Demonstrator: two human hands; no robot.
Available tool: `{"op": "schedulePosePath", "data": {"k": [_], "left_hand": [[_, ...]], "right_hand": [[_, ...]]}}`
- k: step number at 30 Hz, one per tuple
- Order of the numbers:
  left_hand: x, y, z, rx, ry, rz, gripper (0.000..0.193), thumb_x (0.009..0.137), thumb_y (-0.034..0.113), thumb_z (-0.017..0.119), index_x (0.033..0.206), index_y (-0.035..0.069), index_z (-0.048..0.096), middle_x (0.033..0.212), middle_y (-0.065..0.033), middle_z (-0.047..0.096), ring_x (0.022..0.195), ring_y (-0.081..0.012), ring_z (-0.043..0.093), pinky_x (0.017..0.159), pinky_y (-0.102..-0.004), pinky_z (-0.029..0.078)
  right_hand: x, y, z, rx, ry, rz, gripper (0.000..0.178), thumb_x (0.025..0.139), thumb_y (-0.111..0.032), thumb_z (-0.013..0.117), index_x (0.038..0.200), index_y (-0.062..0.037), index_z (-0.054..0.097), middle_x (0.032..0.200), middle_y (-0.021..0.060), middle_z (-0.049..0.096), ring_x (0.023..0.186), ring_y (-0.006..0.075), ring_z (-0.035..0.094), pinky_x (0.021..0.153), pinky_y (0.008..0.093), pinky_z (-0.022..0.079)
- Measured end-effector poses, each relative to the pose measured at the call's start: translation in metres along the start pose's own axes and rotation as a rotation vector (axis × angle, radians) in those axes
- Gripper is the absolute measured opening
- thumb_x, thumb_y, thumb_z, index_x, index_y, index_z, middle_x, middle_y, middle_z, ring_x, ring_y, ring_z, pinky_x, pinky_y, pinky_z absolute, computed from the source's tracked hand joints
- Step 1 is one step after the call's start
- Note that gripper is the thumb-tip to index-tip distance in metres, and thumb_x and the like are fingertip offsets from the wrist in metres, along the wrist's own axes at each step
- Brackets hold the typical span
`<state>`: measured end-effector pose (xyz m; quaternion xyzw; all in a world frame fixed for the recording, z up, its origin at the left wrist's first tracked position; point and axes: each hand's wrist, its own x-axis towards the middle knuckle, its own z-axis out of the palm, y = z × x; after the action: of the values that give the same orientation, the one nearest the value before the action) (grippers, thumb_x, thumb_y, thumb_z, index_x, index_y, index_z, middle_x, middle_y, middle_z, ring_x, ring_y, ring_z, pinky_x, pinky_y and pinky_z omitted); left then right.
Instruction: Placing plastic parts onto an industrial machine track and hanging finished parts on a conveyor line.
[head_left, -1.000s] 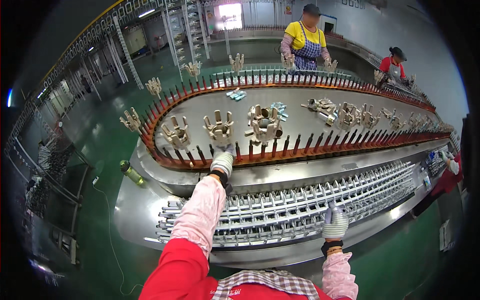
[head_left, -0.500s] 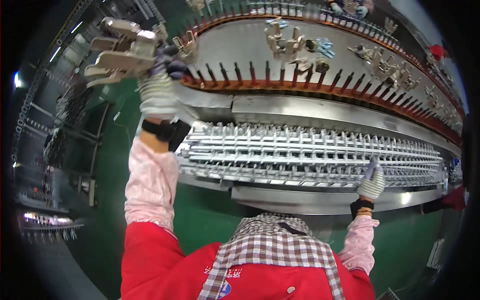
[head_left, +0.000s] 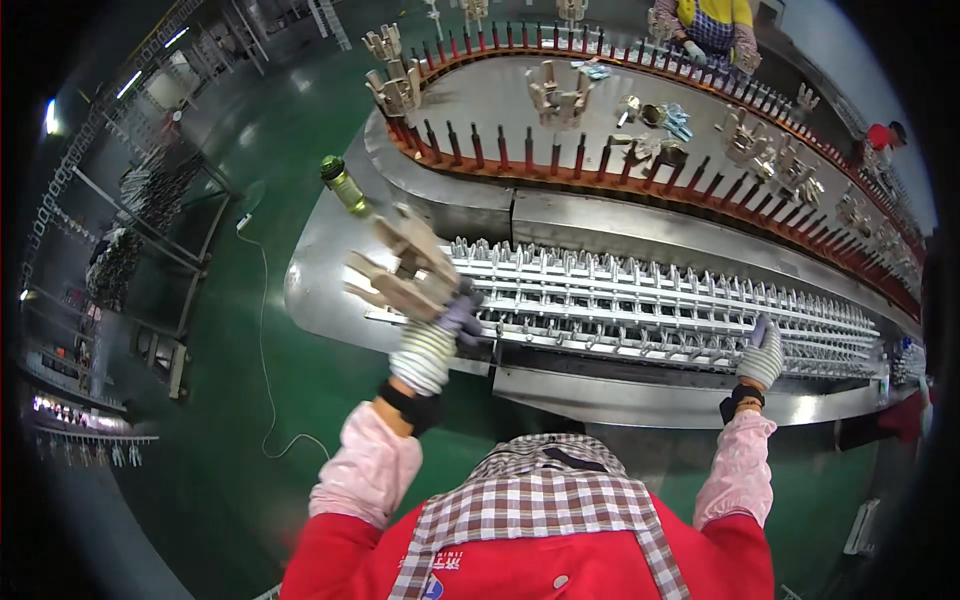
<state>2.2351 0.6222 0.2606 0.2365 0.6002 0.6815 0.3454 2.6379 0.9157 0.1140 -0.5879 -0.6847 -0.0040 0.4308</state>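
My left hand [head_left: 425, 350], in a striped glove with grey fingers, is closed on a tan pronged metal fixture [head_left: 412, 265]. The fixture is held up over the left end of a long silver rack [head_left: 600, 300] with rows of small hooks and bars. Its prongs point away from me and to the left. My right hand [head_left: 762, 355], gloved alike, is at the near side of the rack, toward its right part. Its fingers are together against a bar, and their tips are partly hidden.
A green bottle [head_left: 345, 187] stands on the metal table [head_left: 320, 270] beyond the fixture. Behind the rack curves an orange-brown track [head_left: 560, 173] with upright dark pins. Pronged fixtures [head_left: 557, 95] stand on the steel surface inside it. A co-worker [head_left: 715, 30] is across the line.
My left hand has come down and toward me with the pronged fixture still in it. My right hand stays at the rack. The view has shifted, and the green bottle now shows.
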Motion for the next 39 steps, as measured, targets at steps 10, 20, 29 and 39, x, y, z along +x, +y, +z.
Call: {"op": "schedulePosePath", "data": {"k": [10,20,29,39], "left_hand": [[0.031,-0.120,-0.037,1.756,-0.110,0.735,0.022,0.077,0.022,0.050,0.093,0.014,0.064,0.094,-0.0077,0.066,0.085,-0.0257,0.061,0.074,-0.0422,0.045],[0.036,-0.136,-0.034,0.716,-0.076,0.135,0.030,0.085,0.017,0.054,0.113,0.006,0.055,0.111,-0.0081,0.060,0.103,-0.0207,0.056,0.087,-0.0344,0.044],[0.019,-0.125,-0.004,0.466,0.149,0.146,0.037,0.082,0.017,0.063,0.114,-0.001,0.054,0.112,-0.0116,0.060,0.101,-0.0231,0.057,0.090,-0.0342,0.045],[0.013,-0.122,-0.005,0.744,0.217,0.074,0.032,0.080,0.014,0.067,0.106,-0.002,0.057,0.108,-0.0122,0.061,0.097,-0.0192,0.057,0.085,-0.0326,0.044]], "right_hand": [[-0.001,-0.010,0.004,-0.346,0.037,-0.025,0.021,0.084,-0.024,0.054,0.075,-0.0068,0.062,0.075,0.0158,0.062,0.066,0.0364,0.059,0.061,0.0448,0.046],[0.080,-0.047,-0.003,0.298,-0.399,-0.049,0.030,0.086,-0.023,0.055,0.106,-0.0010,0.060,0.098,0.0184,0.063,0.092,0.0296,0.060,0.084,0.0341,0.045],[0.199,-0.090,0.178,0.457,-0.504,0.184,0.059,0.083,-0.034,0.056,0.126,0.0039,0.041,0.121,0.0235,0.053,0.111,0.0331,0.052,0.090,0.0359,0.040],[0.249,-0.163,0.199,0.240,-0.551,-0.198,0.028,0.090,-0.023,0.045,0.103,-0.0053,0.062,0.095,0.0165,0.066,0.083,0.0285,0.064,0.066,0.0367,0.049]]}}
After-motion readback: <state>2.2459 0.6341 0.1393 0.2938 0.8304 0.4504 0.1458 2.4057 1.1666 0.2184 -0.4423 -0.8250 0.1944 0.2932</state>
